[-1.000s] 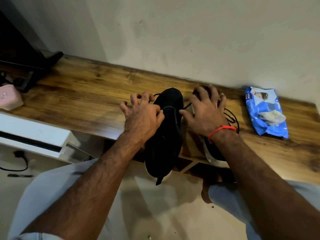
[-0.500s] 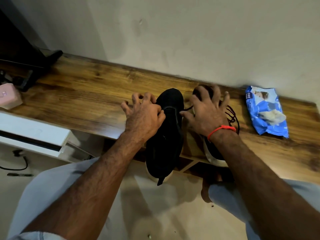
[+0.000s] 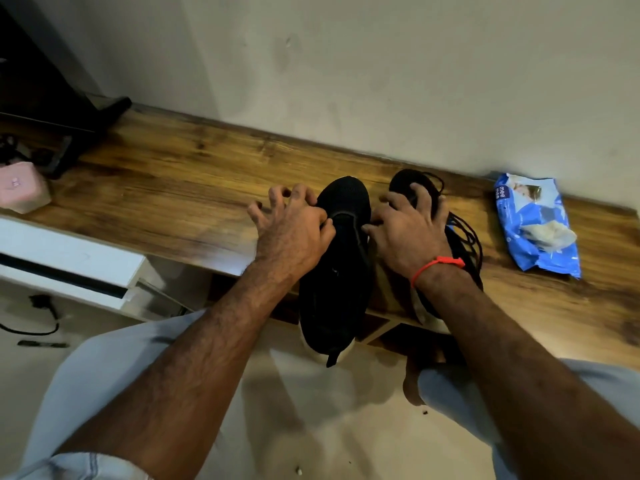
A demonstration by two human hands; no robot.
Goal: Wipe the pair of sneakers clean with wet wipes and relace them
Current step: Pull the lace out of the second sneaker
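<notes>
Both hands work at the throat of the left sneaker (image 3: pixel 341 258), which lies toe toward 12 o'clock with its heel overhanging the wooden shelf (image 3: pixel 166 188). The left hand (image 3: pixel 294 233) and right hand (image 3: pixel 407 233) each appear to pinch a lace end with thumb and forefinger, other fingers spread, presumably to thread eyelets. The second sneaker (image 3: pixel 414 183) sits at 3 o'clock under the right hand amid loose laces (image 3: pixel 467 237); the wipes pack (image 3: pixel 535 223) lies beyond, untouched.

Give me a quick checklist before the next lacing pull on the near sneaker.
1. Left hand pinching at the near black sneaker, thumb and forefinger at its lace area: ok.
2. Right hand thumb at the same spot, fingers spread over the second sneaker: ok.
3. Lace end actually held: cannot tell, black on black.
4. Near sneaker fully on the wooden shelf: not ok, heel overhangs the edge.
5. Loose black lace free of the right hand: cannot tell.
6. Wet wipes pack within sight on the shelf: ok.
</notes>
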